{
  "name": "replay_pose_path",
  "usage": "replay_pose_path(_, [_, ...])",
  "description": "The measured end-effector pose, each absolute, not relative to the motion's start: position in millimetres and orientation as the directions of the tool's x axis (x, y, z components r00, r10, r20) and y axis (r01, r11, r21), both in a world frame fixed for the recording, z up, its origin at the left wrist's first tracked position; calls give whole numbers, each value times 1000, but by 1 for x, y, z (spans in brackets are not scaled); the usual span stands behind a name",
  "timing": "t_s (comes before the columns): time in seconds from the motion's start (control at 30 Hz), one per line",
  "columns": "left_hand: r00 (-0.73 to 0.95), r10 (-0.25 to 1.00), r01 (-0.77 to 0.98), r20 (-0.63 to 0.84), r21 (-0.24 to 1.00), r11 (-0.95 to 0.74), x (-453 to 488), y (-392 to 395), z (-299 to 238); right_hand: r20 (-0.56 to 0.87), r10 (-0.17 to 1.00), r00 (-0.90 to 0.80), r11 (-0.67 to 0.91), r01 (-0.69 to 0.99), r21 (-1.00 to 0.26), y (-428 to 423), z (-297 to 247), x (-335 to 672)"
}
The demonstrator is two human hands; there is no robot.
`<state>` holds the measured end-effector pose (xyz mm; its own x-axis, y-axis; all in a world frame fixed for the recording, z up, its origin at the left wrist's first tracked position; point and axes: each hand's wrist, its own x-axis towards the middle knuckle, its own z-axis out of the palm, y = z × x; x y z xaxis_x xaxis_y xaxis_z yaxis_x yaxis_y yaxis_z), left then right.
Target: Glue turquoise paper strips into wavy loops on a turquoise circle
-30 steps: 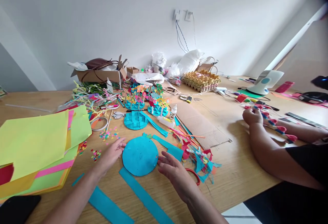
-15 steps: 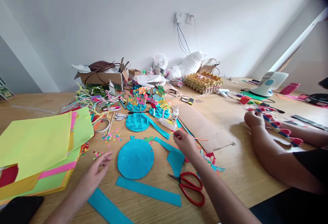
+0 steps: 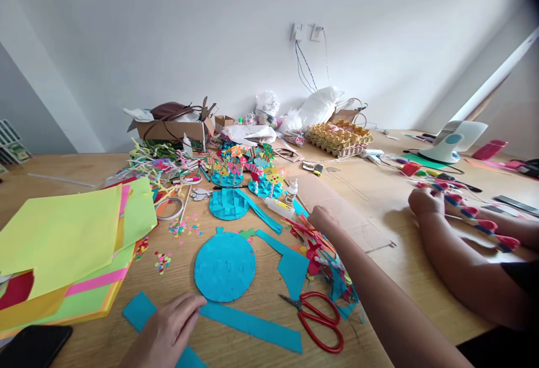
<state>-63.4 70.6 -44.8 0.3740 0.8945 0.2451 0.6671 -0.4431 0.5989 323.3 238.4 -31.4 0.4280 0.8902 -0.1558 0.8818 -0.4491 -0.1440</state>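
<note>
My left hand [image 3: 174, 323] is at the near side of the table, its thumb and fingers pinched at the left end of a blue paper strip [image 3: 256, 324]. Another blue strip [image 3: 137, 310] passes under that hand. Just beyond lies a blue paper disc [image 3: 225, 267]. My right hand [image 3: 326, 223] is closed beside a heap of colourful paper scraps [image 3: 322, 247] at the edge of a cardboard sheet [image 3: 357, 216]; whatever its fingers hold is hidden. Red-handled scissors [image 3: 318, 320] rest below a cut blue paper piece [image 3: 292, 272].
Glue bottles [image 3: 290, 191] stand and lie behind the disc, near decorated blue discs [image 3: 227, 177]. Yellow paper sheets [image 3: 63, 239] and a black phone [image 3: 36, 345] are at left. Egg trays [image 3: 339, 137] sit at the back. Another person's arm [image 3: 446, 255] works at right.
My left hand has come down and right from beside the disc to the strip's end. My right hand has closed and moved slightly right; more of the scraps shows. The view has shifted a little.
</note>
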Motion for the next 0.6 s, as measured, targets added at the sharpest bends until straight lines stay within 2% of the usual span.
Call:
replay_pose_path(0.23, [341,871,623,355,608,-492,-61,68,-33,86,883,461,-379,809,-449,214,-12,334])
replay_pose_path(0.33, [332,864,605,378,617,-503,-54,66,-24,179,884,431,-274,790,-548,193,3,326])
replay_pose_path(0.4, [331,871,622,363,610,-491,-53,71,-15,263,893,364,-133,774,-619,182,10,320])
replay_pose_path(0.43, [325,881,650,343,595,-472,-54,77,-10,274,900,340,-114,788,-605,179,13,318])
replay_pose_path(0.5, [298,908,738,296,532,-415,-60,96,1,215,922,323,-176,842,-509,178,14,317])
replay_pose_path(0.6, [213,958,896,194,353,-271,-73,143,11,77,943,325,-284,902,-326,191,6,323])
